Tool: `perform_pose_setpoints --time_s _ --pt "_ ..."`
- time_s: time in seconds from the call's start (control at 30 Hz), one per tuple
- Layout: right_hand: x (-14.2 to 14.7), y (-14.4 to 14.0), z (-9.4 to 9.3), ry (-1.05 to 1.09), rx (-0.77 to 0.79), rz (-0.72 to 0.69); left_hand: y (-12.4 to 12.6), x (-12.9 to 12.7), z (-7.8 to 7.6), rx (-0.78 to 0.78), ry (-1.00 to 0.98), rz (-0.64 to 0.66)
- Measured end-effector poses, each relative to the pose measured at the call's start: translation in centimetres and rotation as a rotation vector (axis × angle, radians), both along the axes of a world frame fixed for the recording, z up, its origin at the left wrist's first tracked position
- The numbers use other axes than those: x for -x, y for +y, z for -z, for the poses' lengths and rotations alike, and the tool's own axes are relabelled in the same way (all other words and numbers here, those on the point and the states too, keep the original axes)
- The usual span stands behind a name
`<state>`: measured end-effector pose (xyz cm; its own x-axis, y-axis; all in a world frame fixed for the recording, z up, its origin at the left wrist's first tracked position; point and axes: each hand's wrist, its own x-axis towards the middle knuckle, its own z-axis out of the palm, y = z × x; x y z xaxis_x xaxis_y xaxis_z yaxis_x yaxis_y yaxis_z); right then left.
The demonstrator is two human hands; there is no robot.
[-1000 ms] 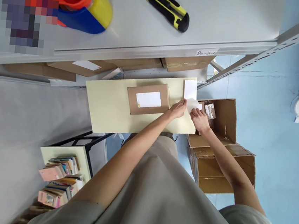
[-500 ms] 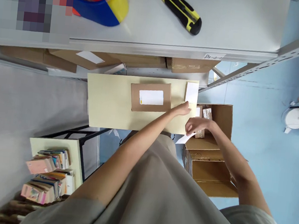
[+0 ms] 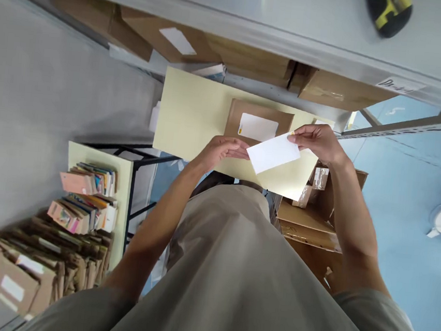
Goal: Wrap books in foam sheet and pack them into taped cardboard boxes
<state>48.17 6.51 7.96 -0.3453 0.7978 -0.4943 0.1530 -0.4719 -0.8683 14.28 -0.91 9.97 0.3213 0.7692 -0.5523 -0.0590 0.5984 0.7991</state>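
Your right hand (image 3: 318, 142) pinches the white slip (image 3: 273, 152) at its upper right corner; your left hand (image 3: 221, 151) grips its lower left edge. Slip hangs above the bench (image 3: 186, 115), long axis running hand to hand, just in front of the labelled carton (image 3: 258, 125).

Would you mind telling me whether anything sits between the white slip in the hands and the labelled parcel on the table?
Nothing visible does. The white slip, pinched by the left hand and right hand, hangs just in front of the brown parcel, with only air between.
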Motion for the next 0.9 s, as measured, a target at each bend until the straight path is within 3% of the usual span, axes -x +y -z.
perform_pose_setpoints --time_s 0.2,0.53,0.77,0.9 --pt "2.7 1.3 -1.0 -0.016 -0.044 -0.113 -1.4 1.1 -1.6 -0.091 0.2 -0.03" --pt "4.3 2.5 -1.3 -0.022 -0.074 -0.191 -1.5 2.4 -2.3 -0.129 0.208 0.009" --pt "5.4 2.8 -0.9 -0.091 -0.056 -0.21 -0.7 3.3 -1.2 -0.119 0.224 -0.012" --pt "7.6 1.2 -1.4 -0.256 -0.177 -0.114 -0.6 3.7 -0.1 -0.109 0.214 -0.037"
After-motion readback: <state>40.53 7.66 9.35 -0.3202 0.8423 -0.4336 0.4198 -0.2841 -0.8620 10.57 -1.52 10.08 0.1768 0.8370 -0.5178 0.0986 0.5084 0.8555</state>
